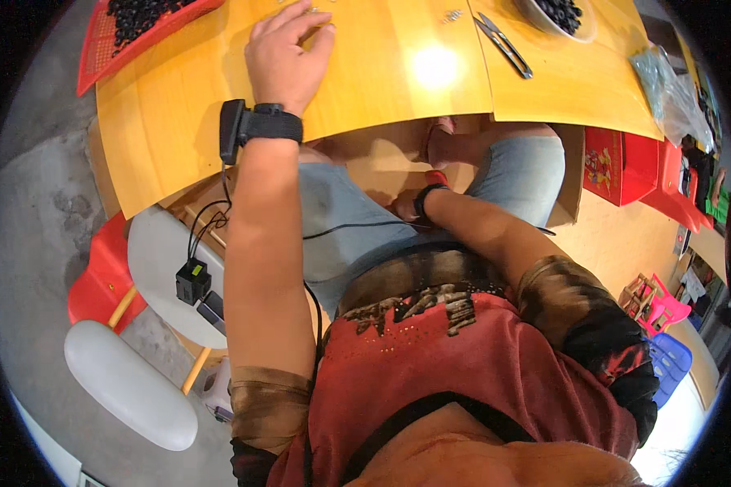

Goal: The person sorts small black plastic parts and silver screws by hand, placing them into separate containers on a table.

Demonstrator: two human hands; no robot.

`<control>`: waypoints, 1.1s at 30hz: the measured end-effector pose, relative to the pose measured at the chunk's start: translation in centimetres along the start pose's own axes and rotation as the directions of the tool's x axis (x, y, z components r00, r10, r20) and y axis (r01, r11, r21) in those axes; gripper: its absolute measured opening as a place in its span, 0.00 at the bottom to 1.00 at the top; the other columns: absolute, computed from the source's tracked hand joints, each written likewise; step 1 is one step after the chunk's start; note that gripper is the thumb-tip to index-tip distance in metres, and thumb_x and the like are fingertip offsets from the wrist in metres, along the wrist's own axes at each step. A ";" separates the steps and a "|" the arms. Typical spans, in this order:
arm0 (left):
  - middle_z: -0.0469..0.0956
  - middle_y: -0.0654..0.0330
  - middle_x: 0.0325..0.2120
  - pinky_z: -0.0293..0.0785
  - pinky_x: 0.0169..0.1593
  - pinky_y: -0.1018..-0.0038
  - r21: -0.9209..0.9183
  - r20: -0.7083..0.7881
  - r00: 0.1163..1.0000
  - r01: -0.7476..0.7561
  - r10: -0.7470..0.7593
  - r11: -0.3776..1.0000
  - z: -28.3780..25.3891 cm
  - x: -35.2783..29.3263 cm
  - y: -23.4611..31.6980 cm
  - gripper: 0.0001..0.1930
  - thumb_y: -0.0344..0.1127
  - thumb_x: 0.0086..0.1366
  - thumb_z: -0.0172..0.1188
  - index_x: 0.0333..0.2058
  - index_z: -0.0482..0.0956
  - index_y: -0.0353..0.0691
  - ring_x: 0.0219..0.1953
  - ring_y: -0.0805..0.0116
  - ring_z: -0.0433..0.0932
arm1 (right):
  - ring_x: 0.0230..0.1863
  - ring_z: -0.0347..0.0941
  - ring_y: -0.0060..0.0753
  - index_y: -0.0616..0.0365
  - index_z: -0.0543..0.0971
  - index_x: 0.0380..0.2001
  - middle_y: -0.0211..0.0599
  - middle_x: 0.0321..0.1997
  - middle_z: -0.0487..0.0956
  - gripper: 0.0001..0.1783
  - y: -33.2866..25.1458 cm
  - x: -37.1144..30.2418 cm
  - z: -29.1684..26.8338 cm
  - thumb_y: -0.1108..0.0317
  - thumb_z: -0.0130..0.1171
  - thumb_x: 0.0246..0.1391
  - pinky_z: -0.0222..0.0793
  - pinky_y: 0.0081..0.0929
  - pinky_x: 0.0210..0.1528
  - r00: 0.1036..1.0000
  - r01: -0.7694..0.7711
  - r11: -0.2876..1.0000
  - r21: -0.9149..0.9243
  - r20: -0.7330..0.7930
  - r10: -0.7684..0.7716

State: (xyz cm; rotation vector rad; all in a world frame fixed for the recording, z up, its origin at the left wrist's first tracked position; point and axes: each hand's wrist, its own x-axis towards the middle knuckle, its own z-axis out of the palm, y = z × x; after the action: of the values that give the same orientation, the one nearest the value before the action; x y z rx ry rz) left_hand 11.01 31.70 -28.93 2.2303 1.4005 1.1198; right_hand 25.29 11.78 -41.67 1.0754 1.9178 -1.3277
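My left hand [288,61] lies on the yellow tabletop [365,73] near its far left part, fingers spread and the thumb apart, holding nothing I can see. A few tiny pale pieces are by its fingertips at the picture's upper edge. Down in my lap, below the table edge, is my right hand [404,204], between my thighs. Its fingers are mostly hidden, so what it holds, if anything, does not show. A small red thing [436,177] shows just beyond that wrist. Both wrists wear black bands; the left one carries a cabled box [234,130].
A red basket [89,69] of small black parts stands at the far left. Thread snips [508,50], tiny pieces [452,15] and a white bowl [585,32] of black parts are at the right. A clear plastic bag [672,93] hangs off the right edge. A grey chair [130,381] stands left.
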 end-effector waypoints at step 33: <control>0.70 0.50 0.51 0.58 0.54 0.60 0.119 0.370 0.892 0.230 -0.258 0.966 -2.1 1.1 2.3 0.25 0.38 0.41 0.65 0.41 0.75 0.40 0.49 0.53 0.69 | 0.52 0.69 0.45 0.54 0.76 0.45 0.45 0.49 0.75 0.21 10.8 11.3 -19.0 0.59 0.51 0.47 0.64 0.38 0.53 0.963 0.148 0.988 0.051 -0.236 -0.132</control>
State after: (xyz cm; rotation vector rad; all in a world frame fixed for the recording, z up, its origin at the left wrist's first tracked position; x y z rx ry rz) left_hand 11.17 31.21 -25.65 2.0955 1.5097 0.5203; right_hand 28.53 34.97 -49.34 1.1934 2.1679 -1.4049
